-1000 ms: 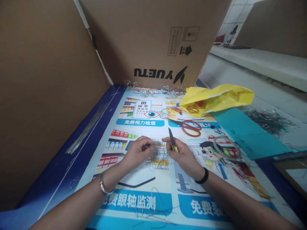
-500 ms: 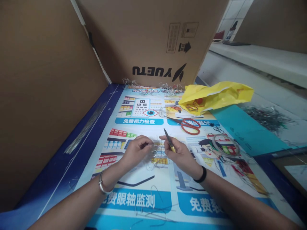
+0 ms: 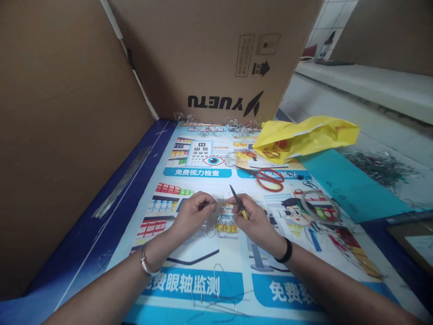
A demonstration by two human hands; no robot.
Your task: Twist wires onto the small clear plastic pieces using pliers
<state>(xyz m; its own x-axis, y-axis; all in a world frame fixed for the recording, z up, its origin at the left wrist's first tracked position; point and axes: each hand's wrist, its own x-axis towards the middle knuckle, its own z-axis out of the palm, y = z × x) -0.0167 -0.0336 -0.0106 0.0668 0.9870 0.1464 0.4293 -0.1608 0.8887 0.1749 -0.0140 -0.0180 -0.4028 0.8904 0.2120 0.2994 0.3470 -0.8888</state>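
My left hand [image 3: 198,210] is closed, with thumb and forefinger pinched on a thin silvery wire piece [image 3: 213,223] whose loops hang below the fingers. Facing it across a small gap, my right hand [image 3: 252,216] grips a slim pointed tool [image 3: 238,203] with a dark tip and yellow handle. That tip points up and away from me. The right forefinger reaches toward the wire; whether it touches is too fine to tell. Beyond the right hand lie red-handled scissors [image 3: 270,179] on the printed poster sheet [image 3: 233,192].
Straight wires [image 3: 123,180] lie in a bundle at left. A yellow bag [image 3: 314,135], a wire coil [image 3: 320,206] and a heap of wire scraps [image 3: 379,167] are at right. Loose bent wires [image 3: 219,295] lie in front. Cardboard walls [image 3: 209,54] rise behind and at left.
My right forefinger has lowered toward the wire near the left fingertips, and the tool's tip has shifted slightly. The left hand keeps its pinch. The whole view has shifted a little.
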